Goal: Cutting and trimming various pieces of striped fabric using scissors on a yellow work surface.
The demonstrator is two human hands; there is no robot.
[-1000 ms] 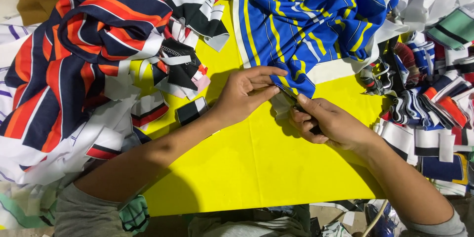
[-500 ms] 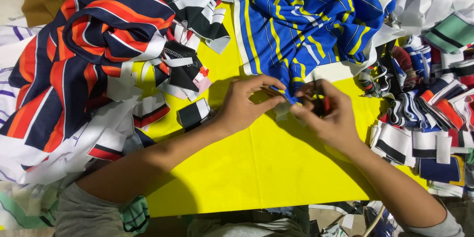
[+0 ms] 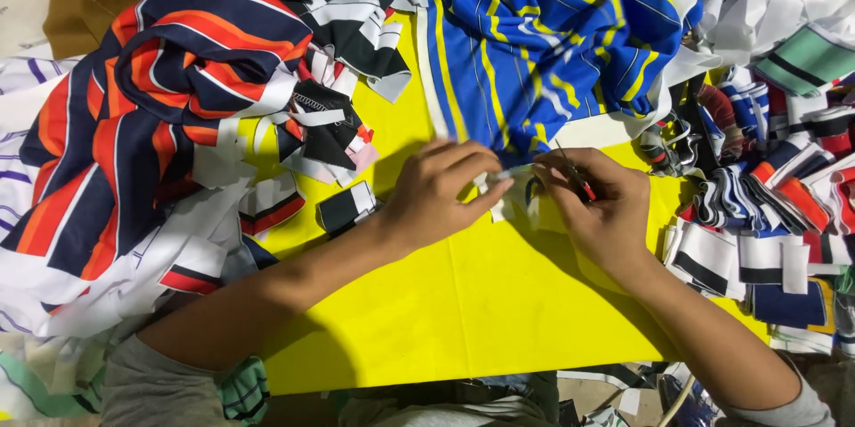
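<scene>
Head view, looking down on the bench point(image 3: 463, 302), its bare part covered in yellow. Since a second ago the two hands have drawn together near the far middle of the yellow sheet, and the right hand has turned so that its tool points toward the left — by appearance, trimming work is now in hand. The left hand point(image 3: 441, 191) pinches a small white fabric piece point(image 3: 512, 191) between thumb and fingers, just below the blue striped cloth point(image 3: 552, 44). The right hand point(image 3: 601, 204) is closed round a thin tool with a red handle point(image 3: 581, 182); its tip is hidden, and its kind cannot be told. Folded striped strips point(image 3: 757, 231) crowd the right edge — a navy-and-orange cloth point(image 3: 134, 124) the left.
</scene>
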